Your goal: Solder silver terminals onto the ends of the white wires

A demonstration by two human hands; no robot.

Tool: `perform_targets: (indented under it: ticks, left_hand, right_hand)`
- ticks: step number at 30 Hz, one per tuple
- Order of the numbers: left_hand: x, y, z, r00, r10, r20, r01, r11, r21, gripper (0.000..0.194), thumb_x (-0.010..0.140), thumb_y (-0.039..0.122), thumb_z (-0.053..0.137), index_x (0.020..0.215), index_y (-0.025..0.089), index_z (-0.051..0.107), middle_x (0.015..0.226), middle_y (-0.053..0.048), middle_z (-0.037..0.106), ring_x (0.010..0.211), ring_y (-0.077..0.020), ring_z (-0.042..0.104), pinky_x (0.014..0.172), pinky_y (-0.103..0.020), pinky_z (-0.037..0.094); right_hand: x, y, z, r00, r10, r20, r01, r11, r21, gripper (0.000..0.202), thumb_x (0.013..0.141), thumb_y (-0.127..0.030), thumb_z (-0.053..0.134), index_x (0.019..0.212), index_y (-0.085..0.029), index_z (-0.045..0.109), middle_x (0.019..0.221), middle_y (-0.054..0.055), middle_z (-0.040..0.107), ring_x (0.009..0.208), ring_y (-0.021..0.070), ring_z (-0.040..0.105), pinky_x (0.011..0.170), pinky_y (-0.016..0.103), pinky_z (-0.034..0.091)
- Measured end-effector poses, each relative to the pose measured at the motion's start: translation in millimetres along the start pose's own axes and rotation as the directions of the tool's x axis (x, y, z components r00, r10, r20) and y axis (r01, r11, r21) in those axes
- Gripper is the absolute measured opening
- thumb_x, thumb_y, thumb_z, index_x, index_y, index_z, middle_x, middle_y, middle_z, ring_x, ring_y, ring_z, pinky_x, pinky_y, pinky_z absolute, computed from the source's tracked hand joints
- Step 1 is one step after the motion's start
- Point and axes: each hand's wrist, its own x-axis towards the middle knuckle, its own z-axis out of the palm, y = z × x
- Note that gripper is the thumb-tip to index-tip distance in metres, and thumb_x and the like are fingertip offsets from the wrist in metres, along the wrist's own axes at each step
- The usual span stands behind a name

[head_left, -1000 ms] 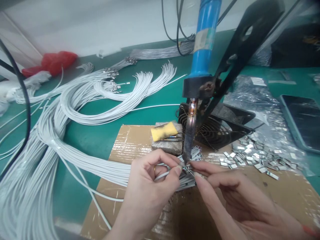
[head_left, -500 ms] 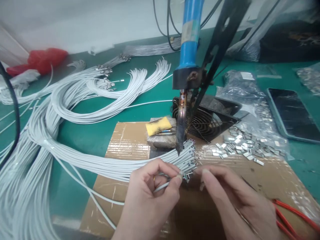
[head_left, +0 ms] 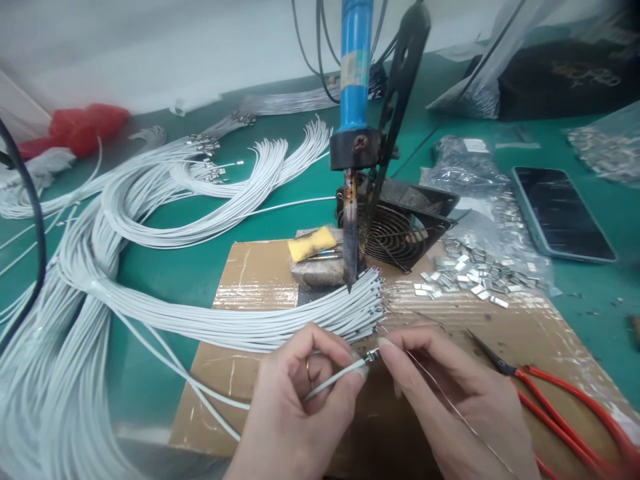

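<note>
In my left hand (head_left: 305, 400) a white cable (head_left: 333, 380) is pinched between thumb and fingers, close to its end. A small metal connector (head_left: 371, 355) sits at that end, pointing right. The fingertips of my right hand (head_left: 445, 393) are closed at the connector's far end, and they appear to touch it. A thin silvery solder wire (head_left: 457, 412) runs through my right hand and down past the wrist. Just behind my hands, a blue-handled soldering iron (head_left: 354, 90) hangs tip down in a black bracket, over a bundle of white cables (head_left: 300, 327).
Red-handled scissors (head_left: 560, 400) lie at the right on the cardboard (head_left: 250, 280). Loose metal shells (head_left: 467, 273), a small fan (head_left: 400, 233) and a phone (head_left: 563, 212) are behind. A yellow sponge (head_left: 311, 244) rests by the iron. More cables (head_left: 75, 373) fill the left.
My right fingertips have closed up to the connector, where a small gap was before. The view has shifted rightward, showing more of the scissors. My left hand keeps hold of the cable.
</note>
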Motion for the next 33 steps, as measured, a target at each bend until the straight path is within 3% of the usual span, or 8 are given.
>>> perform_targets:
  ticks: [5,11,19,24,33]
  left_hand:
    - [-3.7,1.1,-3.8,0.997,-0.041,0.062,0.039,0.999,0.032,0.034,0.084,0.04,0.086,0.077,0.016,0.064,0.056,0.009,0.047,0.053,-0.0052,0.031,0.05,-0.018,0.019]
    - [-5.8,-1.0,-9.3,0.991,-0.091,0.1,0.088,0.995,0.036,0.04,0.085,0.053,0.084,0.083,0.017,0.067,0.058,0.009,0.043,0.047,-0.0039,0.021,0.044,-0.02,0.008]
    - [-4.0,1.2,-8.4,0.987,-0.111,0.117,0.112,0.994,0.002,0.038,0.086,0.049,0.084,0.081,0.016,0.065,0.054,0.011,0.041,0.044,-0.0027,0.023,0.041,-0.017,0.009]
    - [-3.5,1.3,-7.8,0.988,-0.11,0.106,0.112,0.994,-0.007,0.036,0.086,0.046,0.083,0.08,0.016,0.065,0.053,0.011,0.041,0.044,-0.0026,0.024,0.042,-0.017,0.009]
    - [-2.2,-2.2,-7.7,0.992,-0.108,0.064,0.103,0.991,0.083,0.033,0.085,0.045,0.082,0.08,0.017,0.066,0.054,0.01,0.043,0.046,-0.0037,0.025,0.044,-0.019,0.011]
  right_hand:
    - [0.4,-0.4,-0.3,0.999,0.016,0.034,-0.015,1.0,-0.023,0.023,0.088,-0.04,0.078,0.071,-0.025,0.074,0.063,-0.003,0.066,0.058,0.0122,0.061,0.051,0.014,0.046]
    - [-4.3,-2.9,1.3,0.997,0.08,0.0,-0.08,0.996,0.037,0.027,0.085,-0.043,0.079,0.067,-0.024,0.072,0.059,-0.004,0.059,0.059,0.0132,0.06,0.059,0.017,0.049]
    - [-4.9,-2.3,1.5,0.984,0.17,0.047,-0.172,0.983,0.056,0.029,0.087,-0.047,0.076,0.068,-0.025,0.07,0.061,-0.005,0.059,0.061,0.0127,0.056,0.061,0.018,0.047]
    - [-3.3,-1.6,0.9,0.979,0.181,0.089,-0.188,0.979,0.078,0.031,0.088,-0.049,0.077,0.068,-0.025,0.07,0.062,-0.004,0.059,0.061,0.0121,0.053,0.051,0.017,0.04]
    - [-0.1,1.8,0.5,0.994,0.091,0.055,-0.092,0.996,0.019,0.025,0.09,-0.041,0.073,0.07,-0.027,0.072,0.061,-0.005,0.058,0.057,0.0115,0.051,0.051,0.017,0.041]
